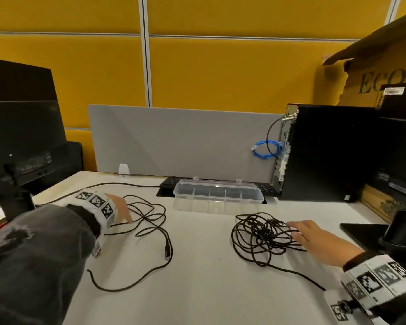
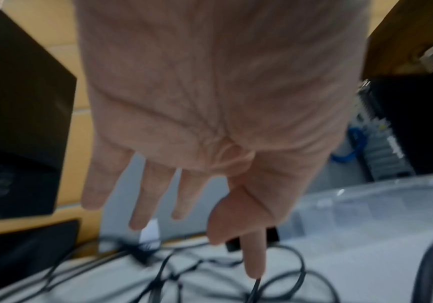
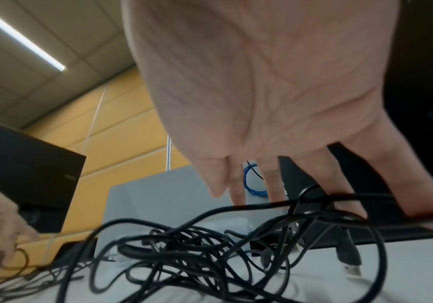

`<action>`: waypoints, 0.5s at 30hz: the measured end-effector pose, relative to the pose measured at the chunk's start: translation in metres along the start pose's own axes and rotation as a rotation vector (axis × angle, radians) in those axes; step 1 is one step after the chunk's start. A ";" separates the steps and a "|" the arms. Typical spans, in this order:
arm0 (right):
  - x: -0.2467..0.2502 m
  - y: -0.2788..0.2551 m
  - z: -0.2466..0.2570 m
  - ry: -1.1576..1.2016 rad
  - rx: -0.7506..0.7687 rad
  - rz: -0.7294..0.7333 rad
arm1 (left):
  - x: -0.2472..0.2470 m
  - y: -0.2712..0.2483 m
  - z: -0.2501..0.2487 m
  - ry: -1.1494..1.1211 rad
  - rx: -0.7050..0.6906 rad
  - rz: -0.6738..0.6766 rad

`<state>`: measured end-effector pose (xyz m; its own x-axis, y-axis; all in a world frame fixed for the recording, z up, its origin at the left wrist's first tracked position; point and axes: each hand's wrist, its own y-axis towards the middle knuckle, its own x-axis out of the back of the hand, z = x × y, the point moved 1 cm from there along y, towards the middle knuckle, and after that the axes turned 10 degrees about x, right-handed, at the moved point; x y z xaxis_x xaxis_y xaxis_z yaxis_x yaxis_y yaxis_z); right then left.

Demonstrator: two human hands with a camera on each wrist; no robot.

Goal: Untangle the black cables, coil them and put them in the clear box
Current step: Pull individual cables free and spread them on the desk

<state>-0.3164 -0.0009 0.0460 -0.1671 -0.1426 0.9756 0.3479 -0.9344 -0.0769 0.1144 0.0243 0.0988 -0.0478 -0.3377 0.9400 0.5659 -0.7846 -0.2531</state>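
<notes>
White desk [image 1: 197, 289]: bearing all items below. Grey divider panel [image 1: 181, 141] at 12 o'clock, upright along the far edge. Black computer tower [image 1: 326, 151] at 2 o'clock, upright, blue cable [image 1: 266, 148] looped at its rear face. Clear box [image 1: 217, 195] at 12 o'clock, lid open, divided into compartments, no cable inside. Tangled black cables [image 1: 260, 238] at 3 o'clock, heaped in a knot on the desk, one strand trailing toward 5 o'clock. Loose black cable [image 1: 150, 221] at 9 o'clock, spread in open loops, plug end [image 1: 167, 250] lying flat toward 7 o'clock. Right hand [image 1: 314, 240] at 3 o'clock, fingers straight and spread, resting on the tangle's right side, clamped on nothing. Left hand [image 1: 122, 208] at 10 o'clock, fingers extended downward and apart, index fingertip [image 2: 254, 270] touching a loop of the loose cable, not gripping.
</notes>
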 end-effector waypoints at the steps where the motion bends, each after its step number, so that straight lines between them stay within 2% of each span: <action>1: 0.000 -0.001 0.002 0.043 0.017 -0.048 | 0.012 -0.010 -0.002 -0.012 -0.073 -0.046; 2: 0.000 -0.002 0.003 0.070 0.016 -0.086 | 0.019 -0.017 -0.004 -0.060 -0.162 -0.101; 4: -0.001 -0.001 0.004 0.071 0.000 -0.113 | 0.025 -0.040 -0.017 -0.307 -0.389 -0.179; 6: -0.001 0.002 0.006 0.028 -0.020 -0.042 | 0.020 -0.067 -0.046 -0.735 -0.590 -0.065; 7: 0.000 0.003 0.009 0.007 -0.013 0.012 | 0.013 -0.082 -0.063 -0.963 -0.643 0.058; 9: 0.002 0.003 0.019 0.006 0.036 0.068 | -0.006 -0.104 -0.098 -1.298 -0.598 0.353; 11: 0.003 0.001 0.030 0.053 0.126 0.045 | -0.027 -0.112 -0.127 -1.465 -0.476 0.586; 15: 0.004 -0.011 0.059 0.226 0.422 0.070 | -0.049 -0.105 -0.149 -1.680 -0.351 0.814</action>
<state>-0.2664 0.0277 0.0631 -0.3099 -0.3109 0.8985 0.7013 -0.7128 -0.0048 -0.0649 0.0457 0.0452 0.9679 -0.0136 -0.2509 -0.1448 -0.8463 -0.5126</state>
